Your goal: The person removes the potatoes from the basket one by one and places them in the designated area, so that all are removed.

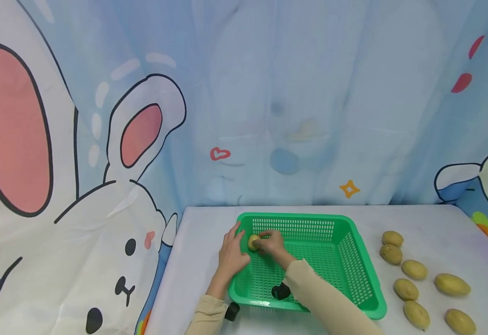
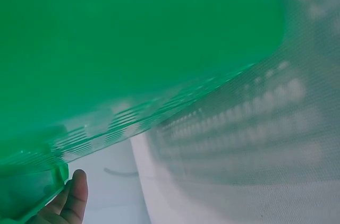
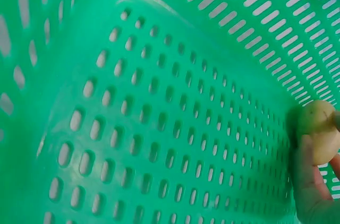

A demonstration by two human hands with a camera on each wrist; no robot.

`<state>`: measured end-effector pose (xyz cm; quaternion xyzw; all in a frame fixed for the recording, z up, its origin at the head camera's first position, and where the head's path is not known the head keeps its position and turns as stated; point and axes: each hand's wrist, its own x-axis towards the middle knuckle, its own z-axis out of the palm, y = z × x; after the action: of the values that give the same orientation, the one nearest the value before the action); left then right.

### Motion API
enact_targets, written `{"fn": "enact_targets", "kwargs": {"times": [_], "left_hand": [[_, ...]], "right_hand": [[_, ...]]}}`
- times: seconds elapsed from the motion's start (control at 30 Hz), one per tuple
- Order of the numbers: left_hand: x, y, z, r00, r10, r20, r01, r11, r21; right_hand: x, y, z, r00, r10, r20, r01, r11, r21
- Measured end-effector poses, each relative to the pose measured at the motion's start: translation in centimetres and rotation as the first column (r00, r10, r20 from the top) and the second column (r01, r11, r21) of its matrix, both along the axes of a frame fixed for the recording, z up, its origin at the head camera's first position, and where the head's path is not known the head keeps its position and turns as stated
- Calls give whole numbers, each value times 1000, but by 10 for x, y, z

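Observation:
A green slotted plastic basket (image 1: 319,261) stands on a white-covered table. My left hand (image 1: 232,255) is at its left rim, thumb over the inner side and fingers along the outside; the left wrist view shows two of its fingers (image 2: 77,197) beside the basket's edge (image 2: 62,173). Inside the basket, near its far left corner, my right hand (image 1: 270,244) pinches a small yellow potato (image 1: 253,242). The right wrist view shows this potato (image 3: 316,118) between thumb and fingers, close to the basket wall.
Several potatoes (image 1: 414,270) lie loose on the table (image 1: 428,228) to the right of the basket. A blue cartoon-print curtain (image 1: 269,116) hangs behind the table, and a large printed rabbit (image 1: 101,260) fills the left side.

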<state>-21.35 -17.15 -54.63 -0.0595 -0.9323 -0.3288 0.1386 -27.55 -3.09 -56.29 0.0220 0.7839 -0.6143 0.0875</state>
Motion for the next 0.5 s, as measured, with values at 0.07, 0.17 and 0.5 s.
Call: {"fn": "enact_targets", "kwargs": {"times": [0.07, 0.17, 0.5], "left_hand": [[0, 0, 0, 1000, -1, 1, 1, 1000, -2], [-1, 0, 1, 1000, 5, -8, -5, 1000, -7], [0, 1, 0, 1000, -2, 8, 2, 1000, -13]], "right_hand": [[-1, 1, 0, 1000, -19, 21, 19, 1000, -12], [-1, 3, -1, 998, -50, 38, 51, 998, -43], [0, -2, -6, 1000, -20, 8, 20, 1000, 7]]}}
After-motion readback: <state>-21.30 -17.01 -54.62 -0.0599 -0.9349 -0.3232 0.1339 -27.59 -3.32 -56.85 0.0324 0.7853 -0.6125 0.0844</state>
